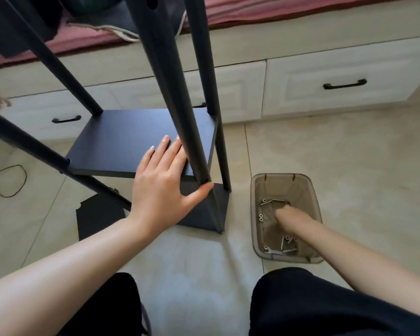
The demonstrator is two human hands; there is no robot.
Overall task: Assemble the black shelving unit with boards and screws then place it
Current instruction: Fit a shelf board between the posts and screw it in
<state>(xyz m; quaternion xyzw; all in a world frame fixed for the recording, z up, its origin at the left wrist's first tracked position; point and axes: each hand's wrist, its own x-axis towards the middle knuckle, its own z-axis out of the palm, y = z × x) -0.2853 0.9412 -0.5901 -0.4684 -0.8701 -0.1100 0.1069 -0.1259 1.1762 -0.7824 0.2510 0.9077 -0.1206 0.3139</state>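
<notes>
A: Where does the black shelving unit [141, 139] sit, and how much room is round it?

B: It stands on the pale tiled floor [337, 154], just in front of a cream drawer cabinet [325, 76] with dark handles. Its far edge comes near the drawer fronts. To its right the tiles lie open as far as a translucent plastic bin [257, 214], which stands near the unit's right-hand foot (apart from it, not touching). To the left a thin black cable [12, 180] trails over the tiles.

A: And the unit itself?

B: Matte black round poles [170, 81] rise steeply past the camera, with a flat black board [121, 141] fixed between them and a second board [199, 209] lower down, close to the floor. Small holes show in the poles near the top and beside the board's near corner.

A: The hands?

B: The left hand [163, 185] lies flat on the board's near right corner, fingers straight and together, thumb spread out touching the base of the nearest pole; it grips nothing. The right hand [286, 218] reaches down into the bin among loose silver screws [286, 243] and small nuts. It is blurred, so I cannot tell whether its fingers hold anything.
</notes>
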